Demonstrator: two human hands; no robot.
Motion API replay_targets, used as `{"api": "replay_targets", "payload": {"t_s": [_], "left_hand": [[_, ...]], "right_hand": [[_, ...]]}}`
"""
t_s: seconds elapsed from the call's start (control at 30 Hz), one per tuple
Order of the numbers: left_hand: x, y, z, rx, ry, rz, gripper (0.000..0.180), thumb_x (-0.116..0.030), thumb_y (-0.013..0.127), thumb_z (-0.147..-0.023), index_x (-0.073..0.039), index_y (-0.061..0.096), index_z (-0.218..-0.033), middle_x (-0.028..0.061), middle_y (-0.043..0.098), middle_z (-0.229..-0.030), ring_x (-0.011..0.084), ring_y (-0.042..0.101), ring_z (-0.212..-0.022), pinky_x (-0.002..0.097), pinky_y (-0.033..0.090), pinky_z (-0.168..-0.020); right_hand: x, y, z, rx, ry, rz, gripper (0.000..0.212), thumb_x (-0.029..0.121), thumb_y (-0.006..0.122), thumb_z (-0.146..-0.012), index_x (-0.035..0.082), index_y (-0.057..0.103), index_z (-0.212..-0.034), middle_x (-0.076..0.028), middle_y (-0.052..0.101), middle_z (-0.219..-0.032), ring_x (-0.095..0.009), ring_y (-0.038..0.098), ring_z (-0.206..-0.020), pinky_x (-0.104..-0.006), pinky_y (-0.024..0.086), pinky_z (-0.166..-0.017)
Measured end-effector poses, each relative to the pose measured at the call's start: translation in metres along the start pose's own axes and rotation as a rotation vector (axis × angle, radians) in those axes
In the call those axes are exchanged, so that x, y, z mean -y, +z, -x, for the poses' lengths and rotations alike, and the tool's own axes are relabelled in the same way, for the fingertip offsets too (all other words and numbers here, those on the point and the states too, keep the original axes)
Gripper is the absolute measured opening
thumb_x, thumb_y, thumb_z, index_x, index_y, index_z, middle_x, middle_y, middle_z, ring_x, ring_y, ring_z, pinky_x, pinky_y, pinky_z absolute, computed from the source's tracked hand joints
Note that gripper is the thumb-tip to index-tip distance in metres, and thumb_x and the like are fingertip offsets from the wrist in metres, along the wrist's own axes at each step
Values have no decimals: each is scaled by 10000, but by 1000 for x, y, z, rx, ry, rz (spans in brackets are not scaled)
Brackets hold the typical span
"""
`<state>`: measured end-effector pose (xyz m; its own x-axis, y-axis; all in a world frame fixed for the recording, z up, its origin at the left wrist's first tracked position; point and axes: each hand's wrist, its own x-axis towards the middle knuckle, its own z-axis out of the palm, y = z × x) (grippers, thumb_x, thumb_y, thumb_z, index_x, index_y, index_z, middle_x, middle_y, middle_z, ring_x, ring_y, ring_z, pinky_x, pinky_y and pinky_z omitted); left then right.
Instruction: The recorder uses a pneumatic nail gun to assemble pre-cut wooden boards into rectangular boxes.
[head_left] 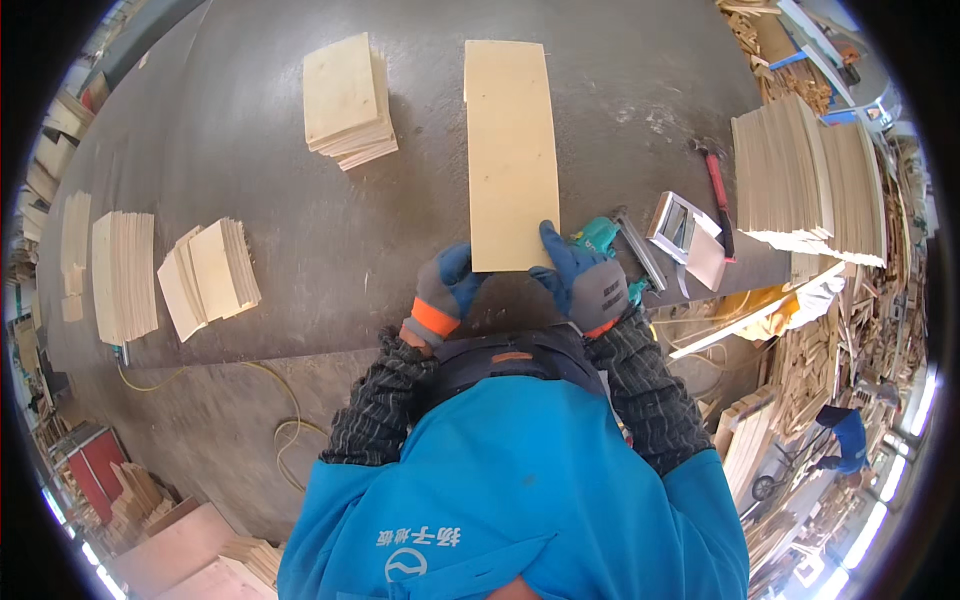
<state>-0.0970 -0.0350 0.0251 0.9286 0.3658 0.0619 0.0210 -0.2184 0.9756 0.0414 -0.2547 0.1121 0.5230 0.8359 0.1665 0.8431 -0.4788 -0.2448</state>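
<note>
A long pale wooden board (511,150) lies lengthwise away from me at the middle of the dark table, possibly with another piece under it. My left hand (447,288), in a grey and blue glove with an orange cuff, is closed on its near left corner. My right hand (588,282), gloved alike, grips the near right corner, fingers along the edge. Just right of that hand lies a teal nail gun (598,235), partly hidden by the glove. Beside it are an open box of metal nail strips (680,225) and a hammer (716,185) with a red and black handle.
Stacks of thin boards stand on the table (430,100): one stack (342,92) at the far left of centre, several at the left (125,275), and a tall one (785,170) at the right. A yellow hose (290,395) trails below the near edge. Another person (848,440) is at lower right.
</note>
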Motion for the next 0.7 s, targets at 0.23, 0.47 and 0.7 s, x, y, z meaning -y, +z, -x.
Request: {"api": "replay_targets", "payload": {"t_s": [0.23,0.47,0.7], "left_hand": [[-3,-5,-15,74,14,3,229,-42,742,-1016,4,748,-1240,105,797,-1099,184,744,-1022,343,587,-902],[-17,-6,-17,62,-47,254,234,-136,750,-1029,-47,754,-1245,154,769,-1034,270,758,-896,369,587,-810],[-24,-6,-14,37,78,-40,218,-208,704,-1070,-33,760,-1188,153,763,-983,283,751,-874,379,580,-786]], "right_hand": [[-7,-6,-10,91,79,-104,699,345,774,-995,50,534,-1582,-227,731,-938,-392,718,-795,-494,568,-696],[-24,14,-14,-79,-44,-70,679,371,750,-1011,49,547,-1573,-164,732,-868,-343,724,-747,-471,557,-647],[-20,2,-16,11,11,-134,671,282,833,-953,48,588,-1533,-241,765,-1060,-391,745,-891,-475,580,-729]]}}
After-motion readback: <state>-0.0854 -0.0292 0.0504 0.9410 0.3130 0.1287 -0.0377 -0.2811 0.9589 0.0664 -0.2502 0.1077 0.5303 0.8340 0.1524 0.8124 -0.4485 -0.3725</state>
